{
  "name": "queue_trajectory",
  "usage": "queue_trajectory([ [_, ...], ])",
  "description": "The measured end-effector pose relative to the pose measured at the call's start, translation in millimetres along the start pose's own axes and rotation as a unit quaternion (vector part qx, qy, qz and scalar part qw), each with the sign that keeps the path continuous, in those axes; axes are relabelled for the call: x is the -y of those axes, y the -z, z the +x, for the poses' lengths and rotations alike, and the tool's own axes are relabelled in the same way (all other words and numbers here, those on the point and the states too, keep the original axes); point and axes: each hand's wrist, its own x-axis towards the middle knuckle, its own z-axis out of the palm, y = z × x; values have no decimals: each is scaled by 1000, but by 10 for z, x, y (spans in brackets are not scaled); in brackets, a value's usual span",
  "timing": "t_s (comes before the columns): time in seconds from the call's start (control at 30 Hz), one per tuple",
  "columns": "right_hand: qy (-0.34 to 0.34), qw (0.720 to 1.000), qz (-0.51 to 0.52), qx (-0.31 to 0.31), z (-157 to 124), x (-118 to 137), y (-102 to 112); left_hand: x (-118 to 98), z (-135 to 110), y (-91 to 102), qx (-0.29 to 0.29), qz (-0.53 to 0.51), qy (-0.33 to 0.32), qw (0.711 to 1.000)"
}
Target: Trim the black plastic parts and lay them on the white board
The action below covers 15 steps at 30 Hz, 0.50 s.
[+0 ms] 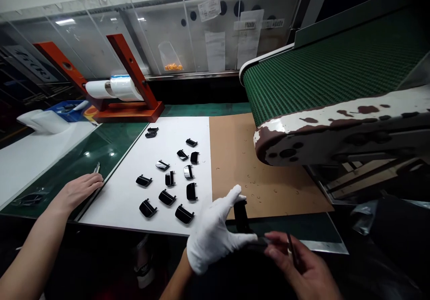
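Note:
My left hand, in a white glove, grips a black plastic part between thumb and fingers, at the front edge of the brown cardboard. Close to its right is my bare right hand, fingers closed around a thin dark tool whose kind I cannot make out. The right fingertips come near the lower end of the part; whether they touch it is unclear. Left of the glove, several glossy black plastic parts with small end pegs lie scattered on a white sheet.
A green conveyor belt overhangs the right side. Small curled scraps lie on the cardboard. At back left stands an orange roll holder with plastic film rolls. Another person's hand rests at left near a slim metallic tool.

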Motion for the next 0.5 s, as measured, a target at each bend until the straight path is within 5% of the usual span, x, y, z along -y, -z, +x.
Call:
queue_trajectory([
  [0.2, 105, 990, -98, -4, -19, 281, -65, -209, -161, 7, -85, -29, -78, 993],
  [0.5, 108, 985, -136, 4, -9, 260, -53, -209, -187, -91, -69, 43, -117, 990],
])
